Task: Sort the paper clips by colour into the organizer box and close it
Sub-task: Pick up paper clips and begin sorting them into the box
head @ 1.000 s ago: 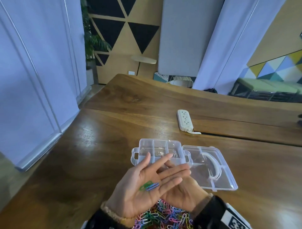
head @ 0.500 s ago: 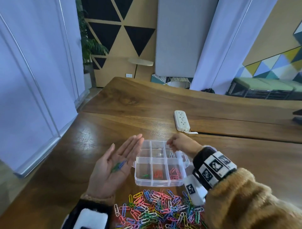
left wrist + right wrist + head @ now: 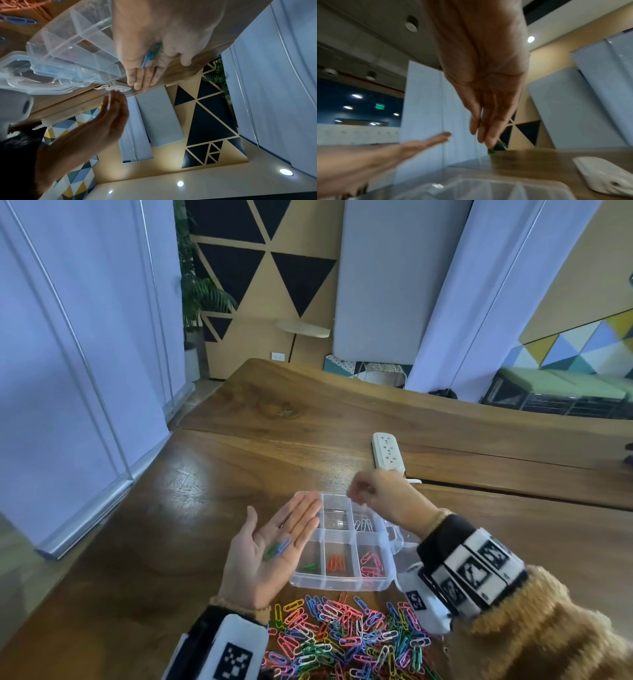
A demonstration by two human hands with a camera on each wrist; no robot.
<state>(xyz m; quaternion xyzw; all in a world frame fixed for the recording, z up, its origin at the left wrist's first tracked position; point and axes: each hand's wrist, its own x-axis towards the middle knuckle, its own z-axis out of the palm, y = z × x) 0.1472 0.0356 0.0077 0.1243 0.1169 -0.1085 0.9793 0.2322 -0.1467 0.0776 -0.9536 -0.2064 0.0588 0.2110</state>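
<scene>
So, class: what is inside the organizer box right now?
In the organizer box, the near row holds green clips, red clips and pink clips. White clips lie behind the pink. The far middle compartment looks empty; the left hand covers the far-left one.

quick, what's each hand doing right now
Left hand: open, palm up, a green clip and a blue clip lying on it.
Right hand: over the organizer box; blurred, cannot tell.

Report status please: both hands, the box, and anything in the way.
Left hand open, palm up, green and blue clips on it. Right hand over organizer box, grip unclear. Box open, partly sorted. Nothing blocking.
</scene>
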